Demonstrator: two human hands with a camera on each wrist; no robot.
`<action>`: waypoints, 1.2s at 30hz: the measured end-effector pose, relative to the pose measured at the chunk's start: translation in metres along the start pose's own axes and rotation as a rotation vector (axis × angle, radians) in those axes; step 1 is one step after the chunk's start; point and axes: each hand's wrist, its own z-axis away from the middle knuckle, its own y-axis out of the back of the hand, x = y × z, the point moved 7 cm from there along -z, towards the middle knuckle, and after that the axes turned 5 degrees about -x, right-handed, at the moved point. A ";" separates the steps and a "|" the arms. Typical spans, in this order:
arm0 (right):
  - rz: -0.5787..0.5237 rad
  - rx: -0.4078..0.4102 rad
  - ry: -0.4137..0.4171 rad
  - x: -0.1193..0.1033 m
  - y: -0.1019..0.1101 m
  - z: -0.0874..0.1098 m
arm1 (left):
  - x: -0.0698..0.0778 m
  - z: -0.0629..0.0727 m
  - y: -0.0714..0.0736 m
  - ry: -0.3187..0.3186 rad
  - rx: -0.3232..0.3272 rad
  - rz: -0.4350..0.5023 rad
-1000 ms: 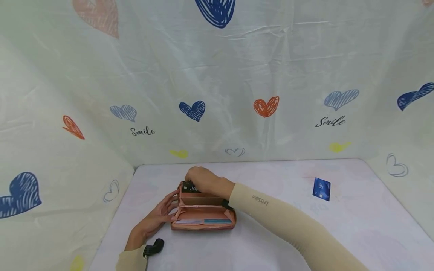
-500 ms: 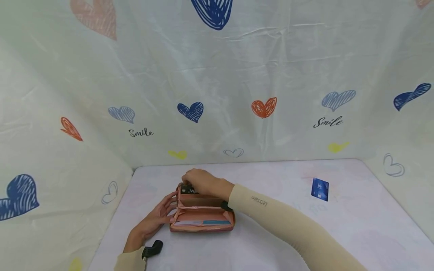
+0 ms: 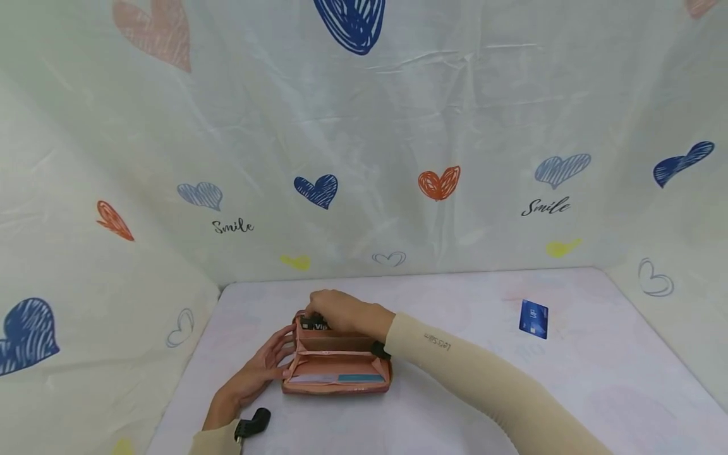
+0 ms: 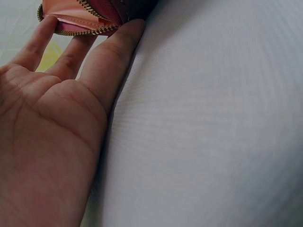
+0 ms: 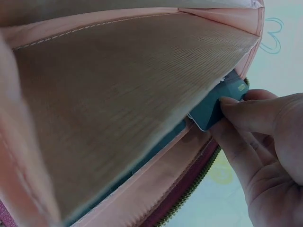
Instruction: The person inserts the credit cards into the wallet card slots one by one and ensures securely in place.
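Note:
A pink zip-around wallet (image 3: 364, 388) lies unzipped and spread on the white table, its compartments facing up. My right hand (image 3: 347, 312) pinches a dark card (image 5: 212, 106) between thumb and fingers at the wallet's far side. That card, with a chip and "VIP" lettering, sits partly down in a slot; the hand hides its right part in the head view. At the wallet's left end my left hand (image 3: 256, 373) touches it with straight, spread fingers. In the left wrist view the thumb tip meets the lower corner, and other fingertips reach the brass zipper edge (image 4: 80, 33).
A blue card (image 3: 533, 319) lies apart on the right of the table (image 3: 455, 411). White and blue paper-like inserts (image 3: 361, 378) show in the wallet's near pocket. A pale curtain (image 3: 364, 139) with printed hearts hangs behind and at both sides.
The dark card has slid a little deeper into its slot, with the right hand staying on it. My left hand keeps its place on the wallet. The head view has shifted slightly.

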 end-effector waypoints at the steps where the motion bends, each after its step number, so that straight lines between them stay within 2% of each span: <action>1: 0.004 0.004 0.006 -0.001 0.000 0.000 | -0.001 0.000 0.000 0.004 0.000 0.003; 9: 0.017 0.013 0.000 -0.001 -0.001 0.001 | -0.001 -0.002 0.000 -0.052 -0.041 -0.010; 19: 0.026 -0.044 -0.070 -0.006 -0.007 0.007 | -0.001 -0.002 0.001 -0.030 -0.036 0.012; 26: 0.061 -0.104 -0.077 -0.009 -0.009 0.012 | 0.003 0.001 -0.001 -0.034 -0.033 0.008; 28: 0.023 -0.106 -0.071 -0.007 -0.011 0.014 | 0.004 0.001 -0.001 -0.035 -0.031 0.005; 31: -0.109 -0.077 -0.053 -0.001 -0.011 0.023 | 0.004 0.001 -0.002 -0.007 -0.010 0.003; 33: -0.210 -0.023 -0.041 0.005 -0.009 0.033 | 0.003 0.000 -0.002 0.025 0.006 0.003; 36: -0.326 0.112 -0.029 0.015 0.000 0.055 | 0.002 -0.001 -0.002 0.056 0.021 -0.003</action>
